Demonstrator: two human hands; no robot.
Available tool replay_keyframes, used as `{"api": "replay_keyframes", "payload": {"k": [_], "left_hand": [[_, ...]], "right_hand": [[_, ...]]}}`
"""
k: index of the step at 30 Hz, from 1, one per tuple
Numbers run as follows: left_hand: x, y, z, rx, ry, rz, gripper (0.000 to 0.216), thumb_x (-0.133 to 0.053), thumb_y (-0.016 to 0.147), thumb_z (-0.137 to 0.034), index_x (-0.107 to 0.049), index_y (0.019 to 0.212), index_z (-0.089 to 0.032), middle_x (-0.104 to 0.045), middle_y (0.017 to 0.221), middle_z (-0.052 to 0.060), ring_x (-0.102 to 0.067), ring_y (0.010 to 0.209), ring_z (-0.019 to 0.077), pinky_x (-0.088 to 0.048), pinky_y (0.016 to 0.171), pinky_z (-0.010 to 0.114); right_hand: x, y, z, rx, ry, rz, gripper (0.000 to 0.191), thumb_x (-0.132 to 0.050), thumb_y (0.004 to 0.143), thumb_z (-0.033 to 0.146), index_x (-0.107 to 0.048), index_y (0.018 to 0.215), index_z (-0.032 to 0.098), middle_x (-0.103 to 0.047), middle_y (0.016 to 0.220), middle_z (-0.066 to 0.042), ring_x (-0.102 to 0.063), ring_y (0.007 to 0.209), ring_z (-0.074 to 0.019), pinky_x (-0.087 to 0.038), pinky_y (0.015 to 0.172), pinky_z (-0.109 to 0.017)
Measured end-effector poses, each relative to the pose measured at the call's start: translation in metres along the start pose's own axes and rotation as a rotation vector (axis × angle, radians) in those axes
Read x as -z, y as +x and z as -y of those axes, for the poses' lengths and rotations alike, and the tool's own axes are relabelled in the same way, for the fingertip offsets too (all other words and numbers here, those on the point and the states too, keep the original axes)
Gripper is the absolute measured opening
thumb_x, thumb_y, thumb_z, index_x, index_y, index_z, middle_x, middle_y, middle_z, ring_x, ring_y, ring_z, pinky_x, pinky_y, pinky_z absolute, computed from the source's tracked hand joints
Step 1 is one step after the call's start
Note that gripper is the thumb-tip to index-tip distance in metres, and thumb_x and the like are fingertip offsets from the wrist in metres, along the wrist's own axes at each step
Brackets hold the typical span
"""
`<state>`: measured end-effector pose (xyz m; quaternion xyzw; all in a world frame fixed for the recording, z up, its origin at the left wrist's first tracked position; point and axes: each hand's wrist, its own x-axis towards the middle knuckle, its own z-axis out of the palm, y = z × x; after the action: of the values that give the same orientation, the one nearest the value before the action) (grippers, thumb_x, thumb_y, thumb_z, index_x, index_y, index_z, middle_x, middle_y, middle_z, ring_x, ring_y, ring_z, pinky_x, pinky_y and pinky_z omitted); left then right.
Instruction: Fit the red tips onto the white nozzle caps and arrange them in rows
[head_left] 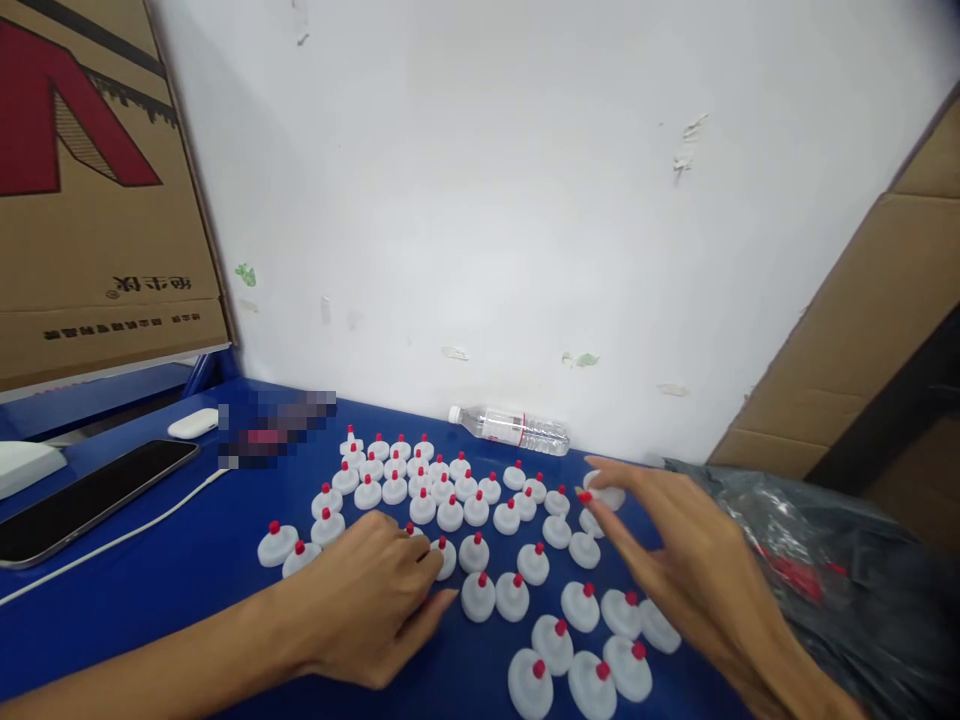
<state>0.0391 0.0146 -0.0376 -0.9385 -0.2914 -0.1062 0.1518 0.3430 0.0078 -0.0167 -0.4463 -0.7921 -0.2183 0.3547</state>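
Several white plastic caps with red tips [450, 513] stand upright in rows on the blue table [187, 590]. My left hand [375, 600] rests on the table at the near left of the group, fingers curled beside a cap [445, 556]; whether it grips one is hidden. My right hand [675, 560] reaches in from the right, its fingers pinching a white cap [604, 492] with a red tip at the far right end of the rows. More caps [592, 680] stand near the table's front edge below the right hand.
A clear water bottle [514, 428] lies against the white wall. A phone [82, 497], a white mouse [193, 423] and a cable lie at the left under a cardboard box [90, 190]. A black plastic bag [840, 580] sits at the right, by more cardboard.
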Motion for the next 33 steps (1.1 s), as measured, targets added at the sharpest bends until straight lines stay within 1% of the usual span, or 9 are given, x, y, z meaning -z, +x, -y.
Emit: {"api": "replay_keyframes", "payload": {"k": [4, 7, 9, 12, 15, 17, 22, 30, 33], "left_hand": [[-0.004, 0.002, -0.004, -0.054, 0.052, 0.189, 0.019, -0.051, 0.094, -0.021, -0.062, 0.078, -0.019, -0.067, 0.068, 0.004, -0.063, 0.051, 0.0227, -0.039, 0.047, 0.036], [-0.006, 0.002, -0.005, -0.091, 0.06, 0.216, 0.016, -0.053, 0.091, -0.016, -0.061, 0.078, -0.019, -0.066, 0.07, 0.002, -0.064, 0.053, 0.0224, -0.038, 0.047, 0.036], [-0.008, 0.001, -0.005, -0.084, 0.036, 0.183, 0.015, -0.053, 0.091, -0.017, -0.06, 0.078, -0.02, -0.065, 0.069, 0.002, -0.064, 0.053, 0.0213, -0.039, 0.048, 0.036], [-0.01, -0.001, -0.005, -0.073, -0.007, 0.038, 0.019, -0.048, 0.095, -0.018, -0.056, 0.078, -0.02, -0.063, 0.069, 0.001, -0.062, 0.052, 0.0191, -0.039, 0.048, 0.035], [-0.011, -0.002, -0.007, -0.076, -0.025, -0.138, 0.021, -0.042, 0.099, -0.018, -0.053, 0.081, -0.021, -0.062, 0.07, 0.0, -0.059, 0.052, 0.0182, -0.037, 0.048, 0.034], [-0.01, -0.002, -0.008, -0.08, -0.031, -0.199, 0.023, -0.039, 0.103, -0.02, -0.053, 0.085, -0.021, -0.061, 0.069, -0.001, -0.058, 0.051, 0.0177, -0.036, 0.048, 0.034], [-0.009, -0.002, -0.007, -0.073, -0.062, -0.229, 0.02, -0.035, 0.107, -0.022, -0.053, 0.099, -0.021, -0.065, 0.072, -0.003, -0.06, 0.052, 0.0169, -0.036, 0.049, 0.033], [-0.009, -0.002, -0.007, -0.073, -0.069, -0.268, 0.019, -0.034, 0.108, -0.022, -0.053, 0.108, -0.02, -0.067, 0.076, -0.002, -0.061, 0.054, 0.017, -0.037, 0.048, 0.033], [-0.01, -0.001, -0.006, -0.079, -0.065, -0.297, 0.023, -0.03, 0.109, -0.021, -0.053, 0.112, -0.019, -0.068, 0.077, -0.001, -0.061, 0.054, 0.0164, -0.036, 0.047, 0.032]], "right_hand": [[0.003, -0.002, -0.024, -0.162, -0.106, 0.132, 0.025, -0.05, 0.1, 0.041, -0.067, 0.099, 0.024, -0.071, 0.111, -0.008, -0.067, 0.101, -0.0279, -0.053, 0.087, -0.043], [0.003, -0.005, -0.036, -0.211, -0.121, 0.277, 0.03, -0.05, 0.097, 0.046, -0.07, 0.089, 0.025, -0.07, 0.096, -0.007, -0.067, 0.09, -0.0273, -0.053, 0.077, -0.041], [0.004, -0.006, -0.041, -0.261, -0.141, 0.374, 0.031, -0.053, 0.095, 0.048, -0.072, 0.084, 0.026, -0.069, 0.084, -0.006, -0.067, 0.079, -0.0261, -0.051, 0.069, -0.038], [0.003, -0.01, -0.044, -0.372, -0.191, 0.496, 0.03, -0.056, 0.092, 0.05, -0.076, 0.082, 0.029, -0.068, 0.075, -0.005, -0.066, 0.066, -0.0245, -0.046, 0.058, -0.035], [0.002, -0.013, -0.045, -0.402, -0.14, 0.593, 0.024, -0.06, 0.09, 0.046, -0.077, 0.083, 0.031, -0.072, 0.074, -0.004, -0.068, 0.068, -0.0245, -0.044, 0.057, -0.032], [0.002, -0.015, -0.044, -0.418, -0.088, 0.643, 0.021, -0.062, 0.089, 0.043, -0.078, 0.083, 0.031, -0.074, 0.075, -0.002, -0.07, 0.071, -0.0245, -0.043, 0.057, -0.03], [0.006, -0.012, -0.042, -0.439, -0.019, 0.714, 0.019, -0.062, 0.09, 0.041, -0.077, 0.082, 0.032, -0.076, 0.075, 0.002, -0.071, 0.071, -0.0232, -0.042, 0.059, -0.03], [0.01, -0.012, -0.045, -0.425, -0.018, 0.712, 0.019, -0.058, 0.09, 0.034, -0.074, 0.08, 0.03, -0.072, 0.068, 0.002, -0.067, 0.061, -0.0199, -0.039, 0.056, -0.029], [0.009, -0.013, -0.044, -0.427, -0.048, 0.677, 0.016, -0.06, 0.09, 0.038, -0.075, 0.09, 0.032, -0.074, 0.075, 0.001, -0.069, 0.067, -0.0216, -0.043, 0.059, -0.03]]}}
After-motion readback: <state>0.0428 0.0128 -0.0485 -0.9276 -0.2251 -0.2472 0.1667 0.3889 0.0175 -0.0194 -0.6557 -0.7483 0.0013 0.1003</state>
